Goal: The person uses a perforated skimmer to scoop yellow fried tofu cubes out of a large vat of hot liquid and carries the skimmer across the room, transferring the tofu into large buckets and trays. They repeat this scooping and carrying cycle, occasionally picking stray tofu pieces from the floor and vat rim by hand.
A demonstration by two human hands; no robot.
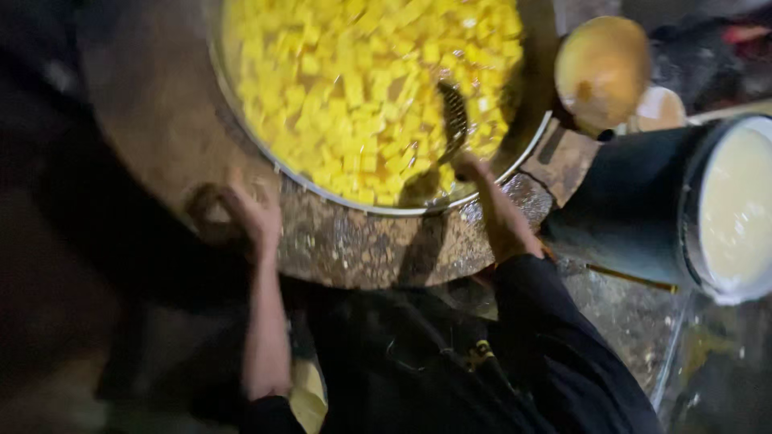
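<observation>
A very wide metal pan point(515, 153) holds many yellow cubes point(346, 88) in liquid. It sits in a round, stained stove surround point(362, 245). My right hand point(494, 213) grips the handle of a perforated skimmer whose head point(453, 119) dips among the cubes near the pan's right side. My left hand point(245, 213) rests on the surround's near-left edge, fingers curled over the rim; I cannot tell if it holds anything. The frame is blurred.
A dark drum point(635, 201) filled with pale creamy liquid point(736, 209) stands at the right. A tan rounded lid or bowl point(603, 68) lies beyond the pan at the upper right. My dark clothing fills the bottom centre.
</observation>
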